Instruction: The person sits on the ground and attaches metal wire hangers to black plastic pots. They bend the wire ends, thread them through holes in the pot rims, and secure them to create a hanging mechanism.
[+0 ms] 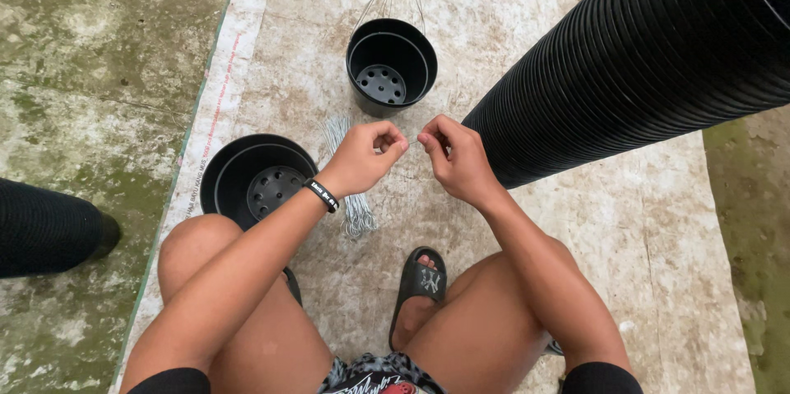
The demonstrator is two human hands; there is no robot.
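My left hand [364, 157] and my right hand [454, 157] meet in front of me, fingertips pinched together on a thin piece of wire [412, 141] held between them. A black wristband sits on my left wrist. Below the hands lies a bundle of thin grey wires [352, 206] on the mat. A black plastic pot [392, 66] with wire hangers stands just beyond my hands. A second black pot [255, 181] sits by my left knee.
A long stack of nested black pots [642, 56] slants across the upper right. Another dark stack end [49, 228] lies at the left on mossy concrete. I sit on a pale woven mat [609, 221], my foot in a black sandal [420, 283].
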